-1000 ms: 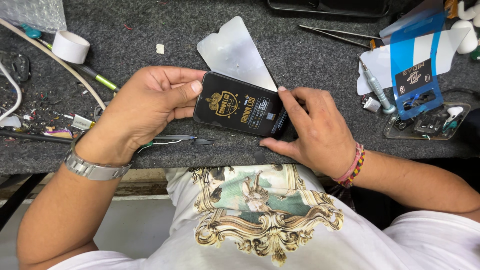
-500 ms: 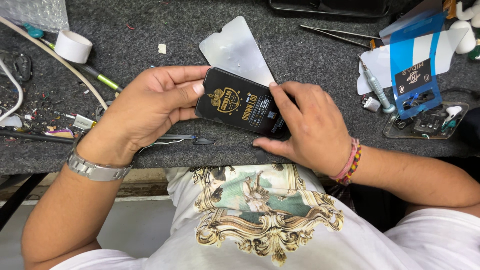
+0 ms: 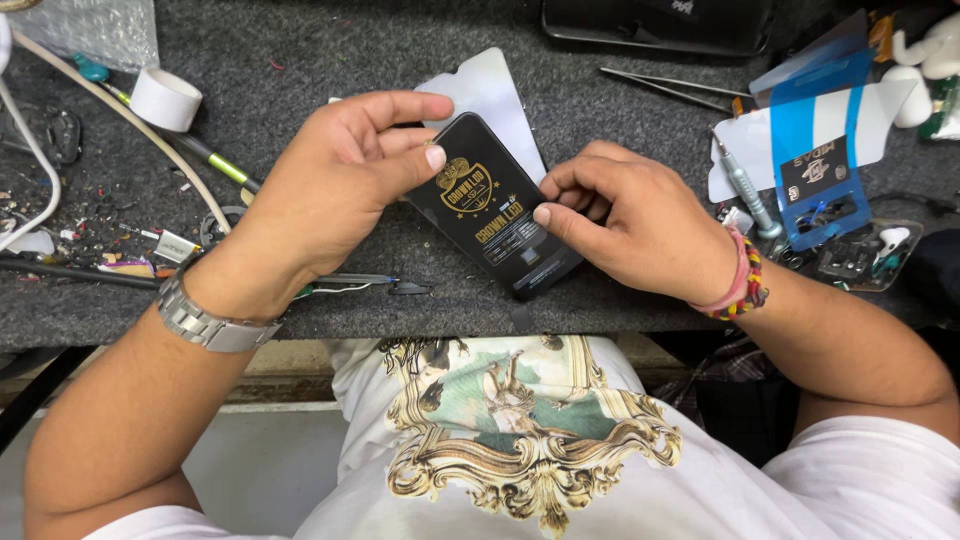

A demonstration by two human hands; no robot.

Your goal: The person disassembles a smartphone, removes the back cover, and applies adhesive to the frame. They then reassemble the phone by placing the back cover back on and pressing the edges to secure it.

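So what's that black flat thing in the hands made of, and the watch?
The black panel, pinched between the left hand and right hand, looks like glass or plastic under a glossy printed film: it catches light. The watch band looks like brushed metal, silver-grey with separate links.

I hold a flat black package [image 3: 495,215] with gold print between my left hand [image 3: 330,190] and right hand [image 3: 630,225], tilted above the grey mat. Just behind it lies a pale, rounded clear sleeve [image 3: 490,95]. Well right of the black package rests a blue and white card package [image 3: 815,150] bearing a small black label [image 3: 812,170].
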